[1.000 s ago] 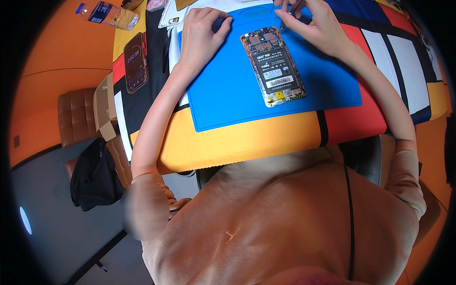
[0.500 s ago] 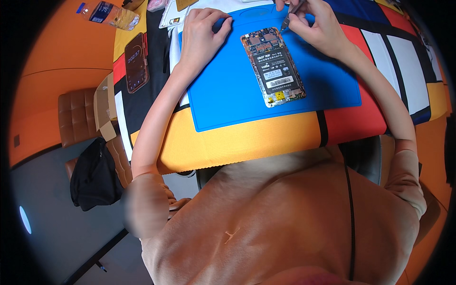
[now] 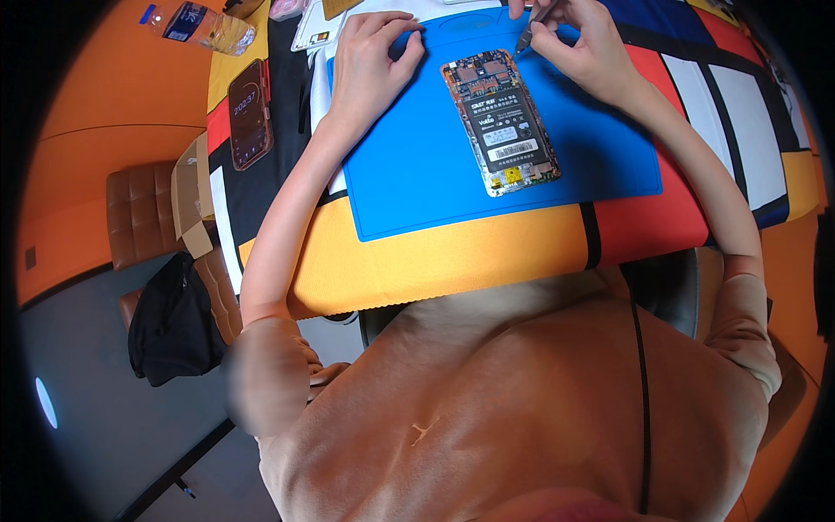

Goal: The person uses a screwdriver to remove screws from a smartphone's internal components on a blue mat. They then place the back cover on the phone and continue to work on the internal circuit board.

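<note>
Right hand (image 3: 590, 50) clamps fingers round a dark tool (image 3: 524, 40) at the opened phone's (image 3: 504, 126) one o'clock; left hand (image 3: 370, 65), thumb apart, isn't bracing—a skid could gouge circuitry (image 3: 470, 75)!

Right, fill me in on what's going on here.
Someone has an opened phone lying on a blue mat, its battery and circuit board exposed. The right hand holds a slim dark tool, tip by the phone's upper right edge; contact is unclear. The left hand, loosely curled, is apart from the phone.
</note>
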### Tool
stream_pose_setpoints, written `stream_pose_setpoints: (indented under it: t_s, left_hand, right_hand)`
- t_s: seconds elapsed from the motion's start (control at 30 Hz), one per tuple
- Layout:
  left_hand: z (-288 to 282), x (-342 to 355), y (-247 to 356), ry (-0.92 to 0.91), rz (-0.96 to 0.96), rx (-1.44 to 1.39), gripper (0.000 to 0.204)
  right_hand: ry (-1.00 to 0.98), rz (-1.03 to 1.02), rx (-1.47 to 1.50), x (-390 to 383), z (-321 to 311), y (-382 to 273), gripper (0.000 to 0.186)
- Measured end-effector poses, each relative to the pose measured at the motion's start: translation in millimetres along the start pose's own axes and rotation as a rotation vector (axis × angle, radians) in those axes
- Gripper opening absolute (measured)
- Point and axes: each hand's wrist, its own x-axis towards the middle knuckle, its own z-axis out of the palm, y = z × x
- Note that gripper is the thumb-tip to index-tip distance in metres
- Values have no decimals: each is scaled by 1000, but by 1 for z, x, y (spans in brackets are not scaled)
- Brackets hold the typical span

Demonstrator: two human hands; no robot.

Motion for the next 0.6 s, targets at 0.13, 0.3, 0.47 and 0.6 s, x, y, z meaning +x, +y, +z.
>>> stream_pose_setpoints:
  t_s: [0.13, 0.3, 0.47, 0.6]
  left_hand:
    - [-1, -2, -4, -34, 4, 26, 21]
    - [-5, 3, -3, -55, 27, 56, 20]
    - [-25, 10, 30, -114, -97, 74, 18]
    - [-40, 19, 52, -220, -258, 27, 17]
  right_hand:
    - [18, -58, 41, 3, 3, 1, 26]
    - [-8, -7, -53, -1, -1, -4, 25]
    - [-1, -63, -6, 1, 2, -4, 25]
    - [3, -43, 4, 0, 1, -3, 24]
